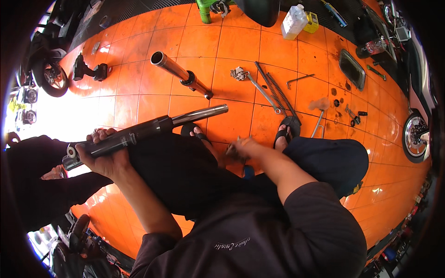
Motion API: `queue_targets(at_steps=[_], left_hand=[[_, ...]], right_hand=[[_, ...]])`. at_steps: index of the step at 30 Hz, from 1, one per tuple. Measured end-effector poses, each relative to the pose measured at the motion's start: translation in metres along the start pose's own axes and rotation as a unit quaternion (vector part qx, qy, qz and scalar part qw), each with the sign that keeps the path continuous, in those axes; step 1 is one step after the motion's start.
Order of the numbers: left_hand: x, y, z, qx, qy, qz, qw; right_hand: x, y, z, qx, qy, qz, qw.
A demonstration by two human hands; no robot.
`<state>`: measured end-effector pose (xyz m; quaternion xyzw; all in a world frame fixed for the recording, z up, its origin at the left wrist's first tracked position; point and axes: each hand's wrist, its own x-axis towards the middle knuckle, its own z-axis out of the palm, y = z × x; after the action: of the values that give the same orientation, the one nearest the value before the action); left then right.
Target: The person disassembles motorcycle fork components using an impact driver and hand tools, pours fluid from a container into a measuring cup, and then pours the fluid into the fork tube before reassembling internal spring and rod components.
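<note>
Left side: your left hand is on the fork leg, which sits over your left thigh. Your right hand is between your knees. Ahead of you, the second fork leg stands on the floor, drill to its left. Right of that leg: wrench, springs just beside, then hex key. Tray farther right, small parts nearer you. Bottle at the far front. Wheel far right.

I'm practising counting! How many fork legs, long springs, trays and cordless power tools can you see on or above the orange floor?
Fork legs: 2
Long springs: 2
Tray: 1
Cordless power tool: 1
Total: 6
</note>
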<state>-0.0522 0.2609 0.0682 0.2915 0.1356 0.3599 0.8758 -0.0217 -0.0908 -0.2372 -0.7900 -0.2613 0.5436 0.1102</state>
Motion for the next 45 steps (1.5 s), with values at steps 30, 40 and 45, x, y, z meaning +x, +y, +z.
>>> queue_targets(at_steps=[30,40,45], left_hand=[[0.019,0.012,-0.019,-0.006,0.036,-0.011,0.999],[0.019,0.017,-0.026,0.027,0.066,0.012,0.997],[0.014,0.012,-0.017,-0.012,0.036,-0.004,0.999]], right_hand=[[0.063,-0.004,-0.102,-0.040,0.290,-0.062,0.954],[0.053,-0.028,-0.018,-0.029,0.111,0.010,0.993],[0.007,0.006,-0.114,0.677,-0.074,-0.006,0.733]])
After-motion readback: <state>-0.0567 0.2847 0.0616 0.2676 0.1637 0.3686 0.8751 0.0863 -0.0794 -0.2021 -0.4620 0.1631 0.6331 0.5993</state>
